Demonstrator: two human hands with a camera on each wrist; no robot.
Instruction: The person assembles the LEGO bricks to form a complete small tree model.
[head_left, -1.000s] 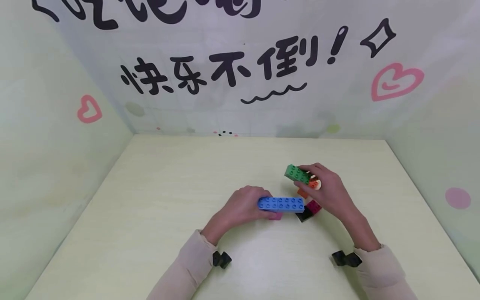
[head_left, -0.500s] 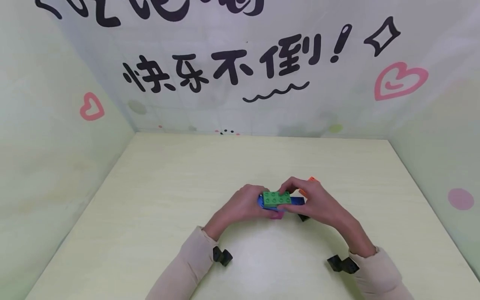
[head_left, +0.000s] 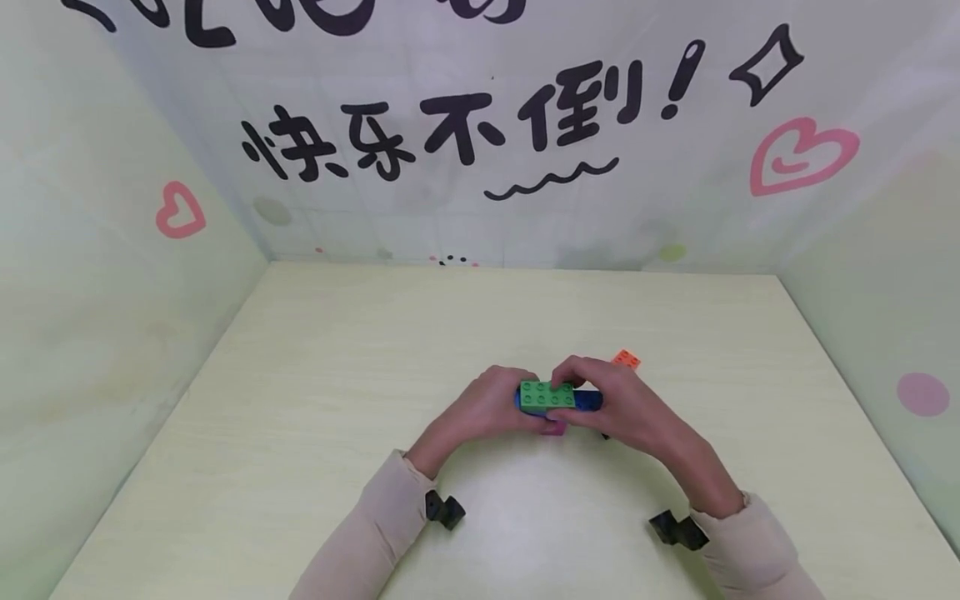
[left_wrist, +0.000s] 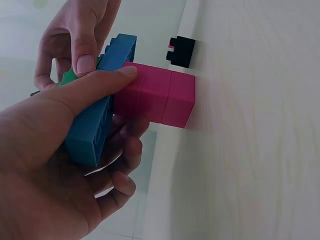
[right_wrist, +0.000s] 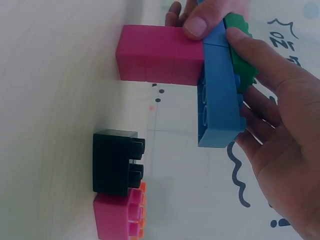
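Near the middle of the bench (head_left: pixel 300 400), both hands meet over a small stack of bricks. The left hand (head_left: pixel 480 410) grips the left end of the blue brick (head_left: pixel 588 401); its wrist view shows the thumb laid along the near side and the fingers curled underneath. The right hand (head_left: pixel 626 408) pinches the green brick (head_left: pixel 547 394), which sits on top of the blue brick toward its left end; whether its studs are fully seated cannot be told. From the head view most of the blue brick is hidden by the green brick and the fingers, with only its right end showing.

Under the blue brick stands a pink stack (left_wrist: pixel 155 97), resting on the bench. In the head view only a sliver of it peeks out below the hands (head_left: pixel 553 429).

Just right of the stack lie a black brick (right_wrist: pixel 116 162) and a small pink brick (right_wrist: pixel 117 217), touching each other; an orange edge shows behind the pink one. From the head view the right hand covers nearly all of them. An orange brick (head_left: pixel 625 359) lies just beyond the right hand, partly hidden by it.

Black wrist mounts (head_left: pixel 444 509) poke out at both sleeves. The back wall's writing is cut off at the top.
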